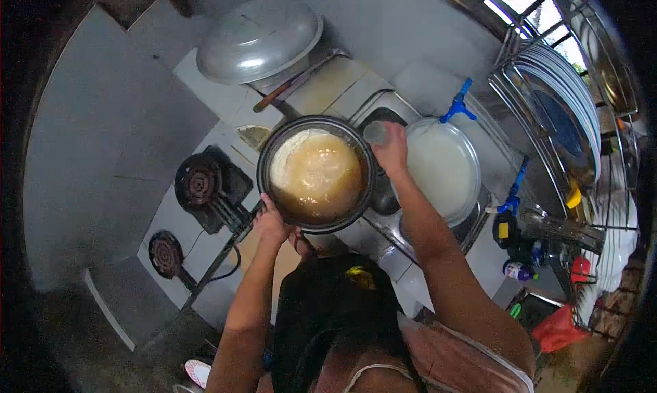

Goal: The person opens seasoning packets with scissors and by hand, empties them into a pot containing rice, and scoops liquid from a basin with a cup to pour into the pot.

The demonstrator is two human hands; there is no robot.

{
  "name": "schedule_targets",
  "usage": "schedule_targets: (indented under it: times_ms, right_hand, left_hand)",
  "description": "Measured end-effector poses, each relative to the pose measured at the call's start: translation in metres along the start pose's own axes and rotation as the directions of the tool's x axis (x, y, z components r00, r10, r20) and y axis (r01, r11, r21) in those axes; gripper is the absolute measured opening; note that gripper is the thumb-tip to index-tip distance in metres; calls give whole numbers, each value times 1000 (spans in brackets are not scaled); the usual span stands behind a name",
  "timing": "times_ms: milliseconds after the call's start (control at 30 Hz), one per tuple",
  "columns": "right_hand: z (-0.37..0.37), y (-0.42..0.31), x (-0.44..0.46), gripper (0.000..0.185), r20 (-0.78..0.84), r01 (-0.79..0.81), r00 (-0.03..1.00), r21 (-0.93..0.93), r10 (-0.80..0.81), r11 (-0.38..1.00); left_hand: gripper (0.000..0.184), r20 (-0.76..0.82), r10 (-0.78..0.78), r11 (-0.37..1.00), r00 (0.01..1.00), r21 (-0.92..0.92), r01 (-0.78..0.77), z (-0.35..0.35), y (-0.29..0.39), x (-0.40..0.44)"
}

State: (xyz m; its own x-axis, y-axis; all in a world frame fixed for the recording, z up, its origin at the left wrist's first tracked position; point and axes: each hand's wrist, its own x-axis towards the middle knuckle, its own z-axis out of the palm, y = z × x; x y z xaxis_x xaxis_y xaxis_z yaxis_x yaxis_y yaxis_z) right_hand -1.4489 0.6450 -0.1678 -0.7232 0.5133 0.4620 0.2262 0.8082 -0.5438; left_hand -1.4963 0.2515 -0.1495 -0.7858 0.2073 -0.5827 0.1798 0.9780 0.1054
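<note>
A dark round bowl (pixel 263 167) holds pale flour-like powder at its left and a glossy tan liquid over the rest. My left hand (pixel 272 225) grips the bowl's lower left rim. To the right of the bowl, my right hand (pixel 391 150) is closed round a small clear cup (pixel 376 133). Whether the cup holds anything is too unclear to tell. Beneath my right forearm and to its right sits a wide basin (pixel 445 167) of whitish liquid, in the sink area.
Two black burners (pixel 200 182) (pixel 165 255) lie at the left. A large lidded metal pot (pixel 260 40) and a wooden-handled knife (pixel 274 95) are at the back. Blue taps (pixel 458 107) stand behind the basin. A dish rack (pixel 534 112) with plates occupies the right.
</note>
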Motion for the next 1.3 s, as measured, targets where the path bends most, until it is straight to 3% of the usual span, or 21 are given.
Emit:
schedule_targets:
  times_ms: [33, 67, 100, 133, 200, 300, 733, 900, 1300]
  right_hand:
    - [7, 25, -3, 63, -11, -4, 1000, -15, 4, 1000]
    - [13, 52, -7, 72, 6, -294, 955, 100, 295, 950]
    - [6, 64, -7, 82, 51, -554, 829, 209, 557, 806]
    - [-2, 77, -8, 82, 33, -556, 827, 199, 562, 807]
    - [-16, 89, -7, 92, 62, -693, 721, 82, 690, 717]
    - [-11, 122, -8, 93, 27, -747, 658, 150, 753, 648]
    - [-8, 147, -11, 86, -2, -677, 714, 256, 701, 690]
    - [-20, 132, -4, 86, 4, -701, 707, 138, 707, 700]
    - [-21, 134, -7, 87, -42, -674, 729, 136, 684, 726]
  left_hand:
    - [164, 20, -13, 1000, 1000, 2, 12, 0, -1, 2]
    - [164, 42, -22, 1000, 999, 3, 22, 2, -1, 3]
    - [165, -1, -5, 1000, 1000, 13, 5, 5, -1, 2]
    - [165, 2, 17, 1000, 1000, 13, -17, 7, -1, 2]
    - [166, -60, 41, 999, 997, 31, -39, 13, -6, 4]
    - [166, -52, 57, 998, 997, 15, -56, 16, -8, 8]
    - [164, 5, 2, 1000, 1000, 17, -2, 4, 0, 2]
    - [164, -16, 3, 1000, 1000, 2, -3, 3, 2, 0]
    - [164, -2, -8, 1000, 1000, 9, 8, 2, 2, -1]
